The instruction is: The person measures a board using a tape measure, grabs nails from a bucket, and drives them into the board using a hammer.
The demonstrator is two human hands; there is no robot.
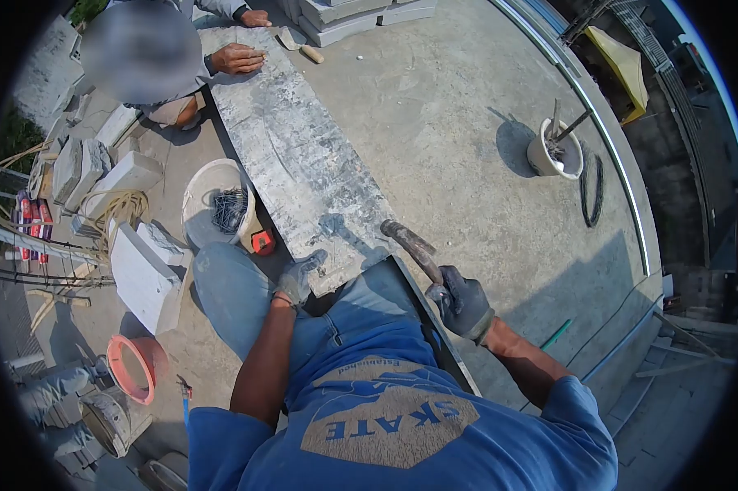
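A long, scuffed metal-grey board [295,147] runs from my lap up to a co-worker opposite. My right hand [462,303], in a dark grey glove, is closed around the handle of a hammer [414,248]; the hammer's head is over the board's right edge. My left hand [301,278], in a light grey glove, rests at the board's near left corner; how its fingers lie is unclear. Both hands [238,57] of the co-worker lie at the board's far end. Near them is a trowel [311,54] with a wooden handle.
Left of the board stand a white bucket [195,204] of nails or wire pieces, a red tape measure [262,242], pale blocks [144,274] and an orange tub [113,368]. A bucket with tools [541,155] stands on the right. Blocks are stacked [361,18] at the top.
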